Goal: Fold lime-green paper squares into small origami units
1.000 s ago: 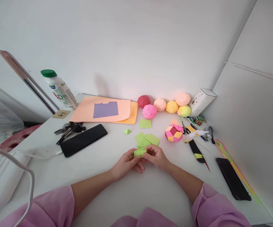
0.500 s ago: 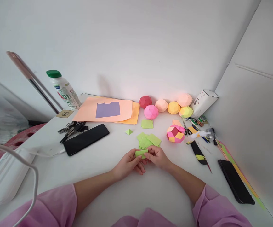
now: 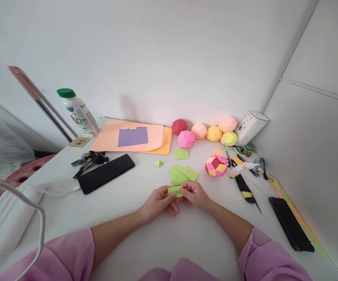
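Observation:
A small folded piece of green paper (image 3: 174,191) is pinched between both hands over the near middle of the white table. My left hand (image 3: 158,203) grips its left end, thumb on the front and fingers curled beneath. On its right end, my right hand (image 3: 197,195) presses with thumb and fingers. Just beyond the hands lies a loose pile of green paper pieces (image 3: 188,173). Farther back are a green paper square (image 3: 181,153) and a small folded green pyramid (image 3: 158,164). A multicoloured paper ball (image 3: 216,166) with openings sits to the right.
Along the wall stand several faceted paper balls (image 3: 199,131) and a white carton (image 3: 252,127). At left are a bottle (image 3: 81,115), paper sheets (image 3: 104,138), keys (image 3: 89,159) and a black phone (image 3: 106,173). Right: scissors (image 3: 230,160), a cutter (image 3: 245,189) and a black case (image 3: 291,224).
The green paper's front face looks flatter and more evenly level between my fingers. Both hands keep nearly the same place, and the view has shifted very slightly.

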Tool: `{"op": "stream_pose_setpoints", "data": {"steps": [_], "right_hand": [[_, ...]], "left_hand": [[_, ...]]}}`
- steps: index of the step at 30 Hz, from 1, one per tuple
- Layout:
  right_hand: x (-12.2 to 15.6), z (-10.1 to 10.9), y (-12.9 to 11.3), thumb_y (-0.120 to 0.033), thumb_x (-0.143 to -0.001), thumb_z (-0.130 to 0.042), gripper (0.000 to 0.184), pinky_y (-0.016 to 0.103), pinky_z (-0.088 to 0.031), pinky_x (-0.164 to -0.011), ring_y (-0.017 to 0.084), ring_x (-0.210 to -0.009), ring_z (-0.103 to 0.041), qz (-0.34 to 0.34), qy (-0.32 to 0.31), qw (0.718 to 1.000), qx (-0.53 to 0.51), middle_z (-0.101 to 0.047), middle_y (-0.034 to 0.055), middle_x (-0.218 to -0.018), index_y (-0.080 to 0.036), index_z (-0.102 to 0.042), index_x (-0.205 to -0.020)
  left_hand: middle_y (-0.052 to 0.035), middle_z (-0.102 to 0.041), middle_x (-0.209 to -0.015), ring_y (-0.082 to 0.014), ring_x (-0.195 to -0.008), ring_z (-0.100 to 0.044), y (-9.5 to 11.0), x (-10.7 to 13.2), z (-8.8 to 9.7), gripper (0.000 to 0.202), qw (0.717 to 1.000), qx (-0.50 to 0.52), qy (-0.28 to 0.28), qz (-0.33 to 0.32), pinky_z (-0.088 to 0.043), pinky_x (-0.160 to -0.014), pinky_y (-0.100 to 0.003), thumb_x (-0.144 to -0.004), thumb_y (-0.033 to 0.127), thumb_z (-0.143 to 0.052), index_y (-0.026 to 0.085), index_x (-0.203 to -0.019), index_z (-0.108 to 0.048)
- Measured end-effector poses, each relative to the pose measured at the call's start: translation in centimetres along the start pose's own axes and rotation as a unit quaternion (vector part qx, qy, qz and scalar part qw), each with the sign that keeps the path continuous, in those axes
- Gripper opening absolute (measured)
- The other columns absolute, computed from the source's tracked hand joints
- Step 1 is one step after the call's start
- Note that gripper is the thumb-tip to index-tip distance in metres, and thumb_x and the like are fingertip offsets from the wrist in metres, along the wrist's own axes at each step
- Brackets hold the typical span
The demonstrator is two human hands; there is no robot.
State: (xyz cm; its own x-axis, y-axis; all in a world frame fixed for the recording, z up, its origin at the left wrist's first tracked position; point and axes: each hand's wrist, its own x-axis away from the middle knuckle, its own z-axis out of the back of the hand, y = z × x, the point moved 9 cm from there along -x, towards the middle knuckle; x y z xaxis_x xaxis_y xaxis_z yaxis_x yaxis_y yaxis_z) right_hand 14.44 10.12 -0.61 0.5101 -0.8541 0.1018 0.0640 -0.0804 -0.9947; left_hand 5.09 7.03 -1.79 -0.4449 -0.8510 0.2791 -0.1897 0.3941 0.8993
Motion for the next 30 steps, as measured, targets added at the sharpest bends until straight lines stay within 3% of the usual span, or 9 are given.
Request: {"op": "stream_pose_setpoints", "data": {"steps": [30], "right_hand": [[0.01,0.05,0.41,-0.043,-0.08,-0.058,0.028,0.024,-0.047,-0.052,0.011,-0.054,-0.056,-0.007,0.002,1.0,0.002,-0.061,-0.0009,-0.06,-0.016,-0.054,-0.076]], "left_hand": [[-0.0059,-0.068,-0.077,-0.0174,-0.059,-0.067,-0.42,-0.02,0.25,0.035,1.0,-0.01,-0.001,0.009,-0.055,-0.055,-0.03,-0.076,0.048,-0.061,0.015,-0.084,-0.052]]}}
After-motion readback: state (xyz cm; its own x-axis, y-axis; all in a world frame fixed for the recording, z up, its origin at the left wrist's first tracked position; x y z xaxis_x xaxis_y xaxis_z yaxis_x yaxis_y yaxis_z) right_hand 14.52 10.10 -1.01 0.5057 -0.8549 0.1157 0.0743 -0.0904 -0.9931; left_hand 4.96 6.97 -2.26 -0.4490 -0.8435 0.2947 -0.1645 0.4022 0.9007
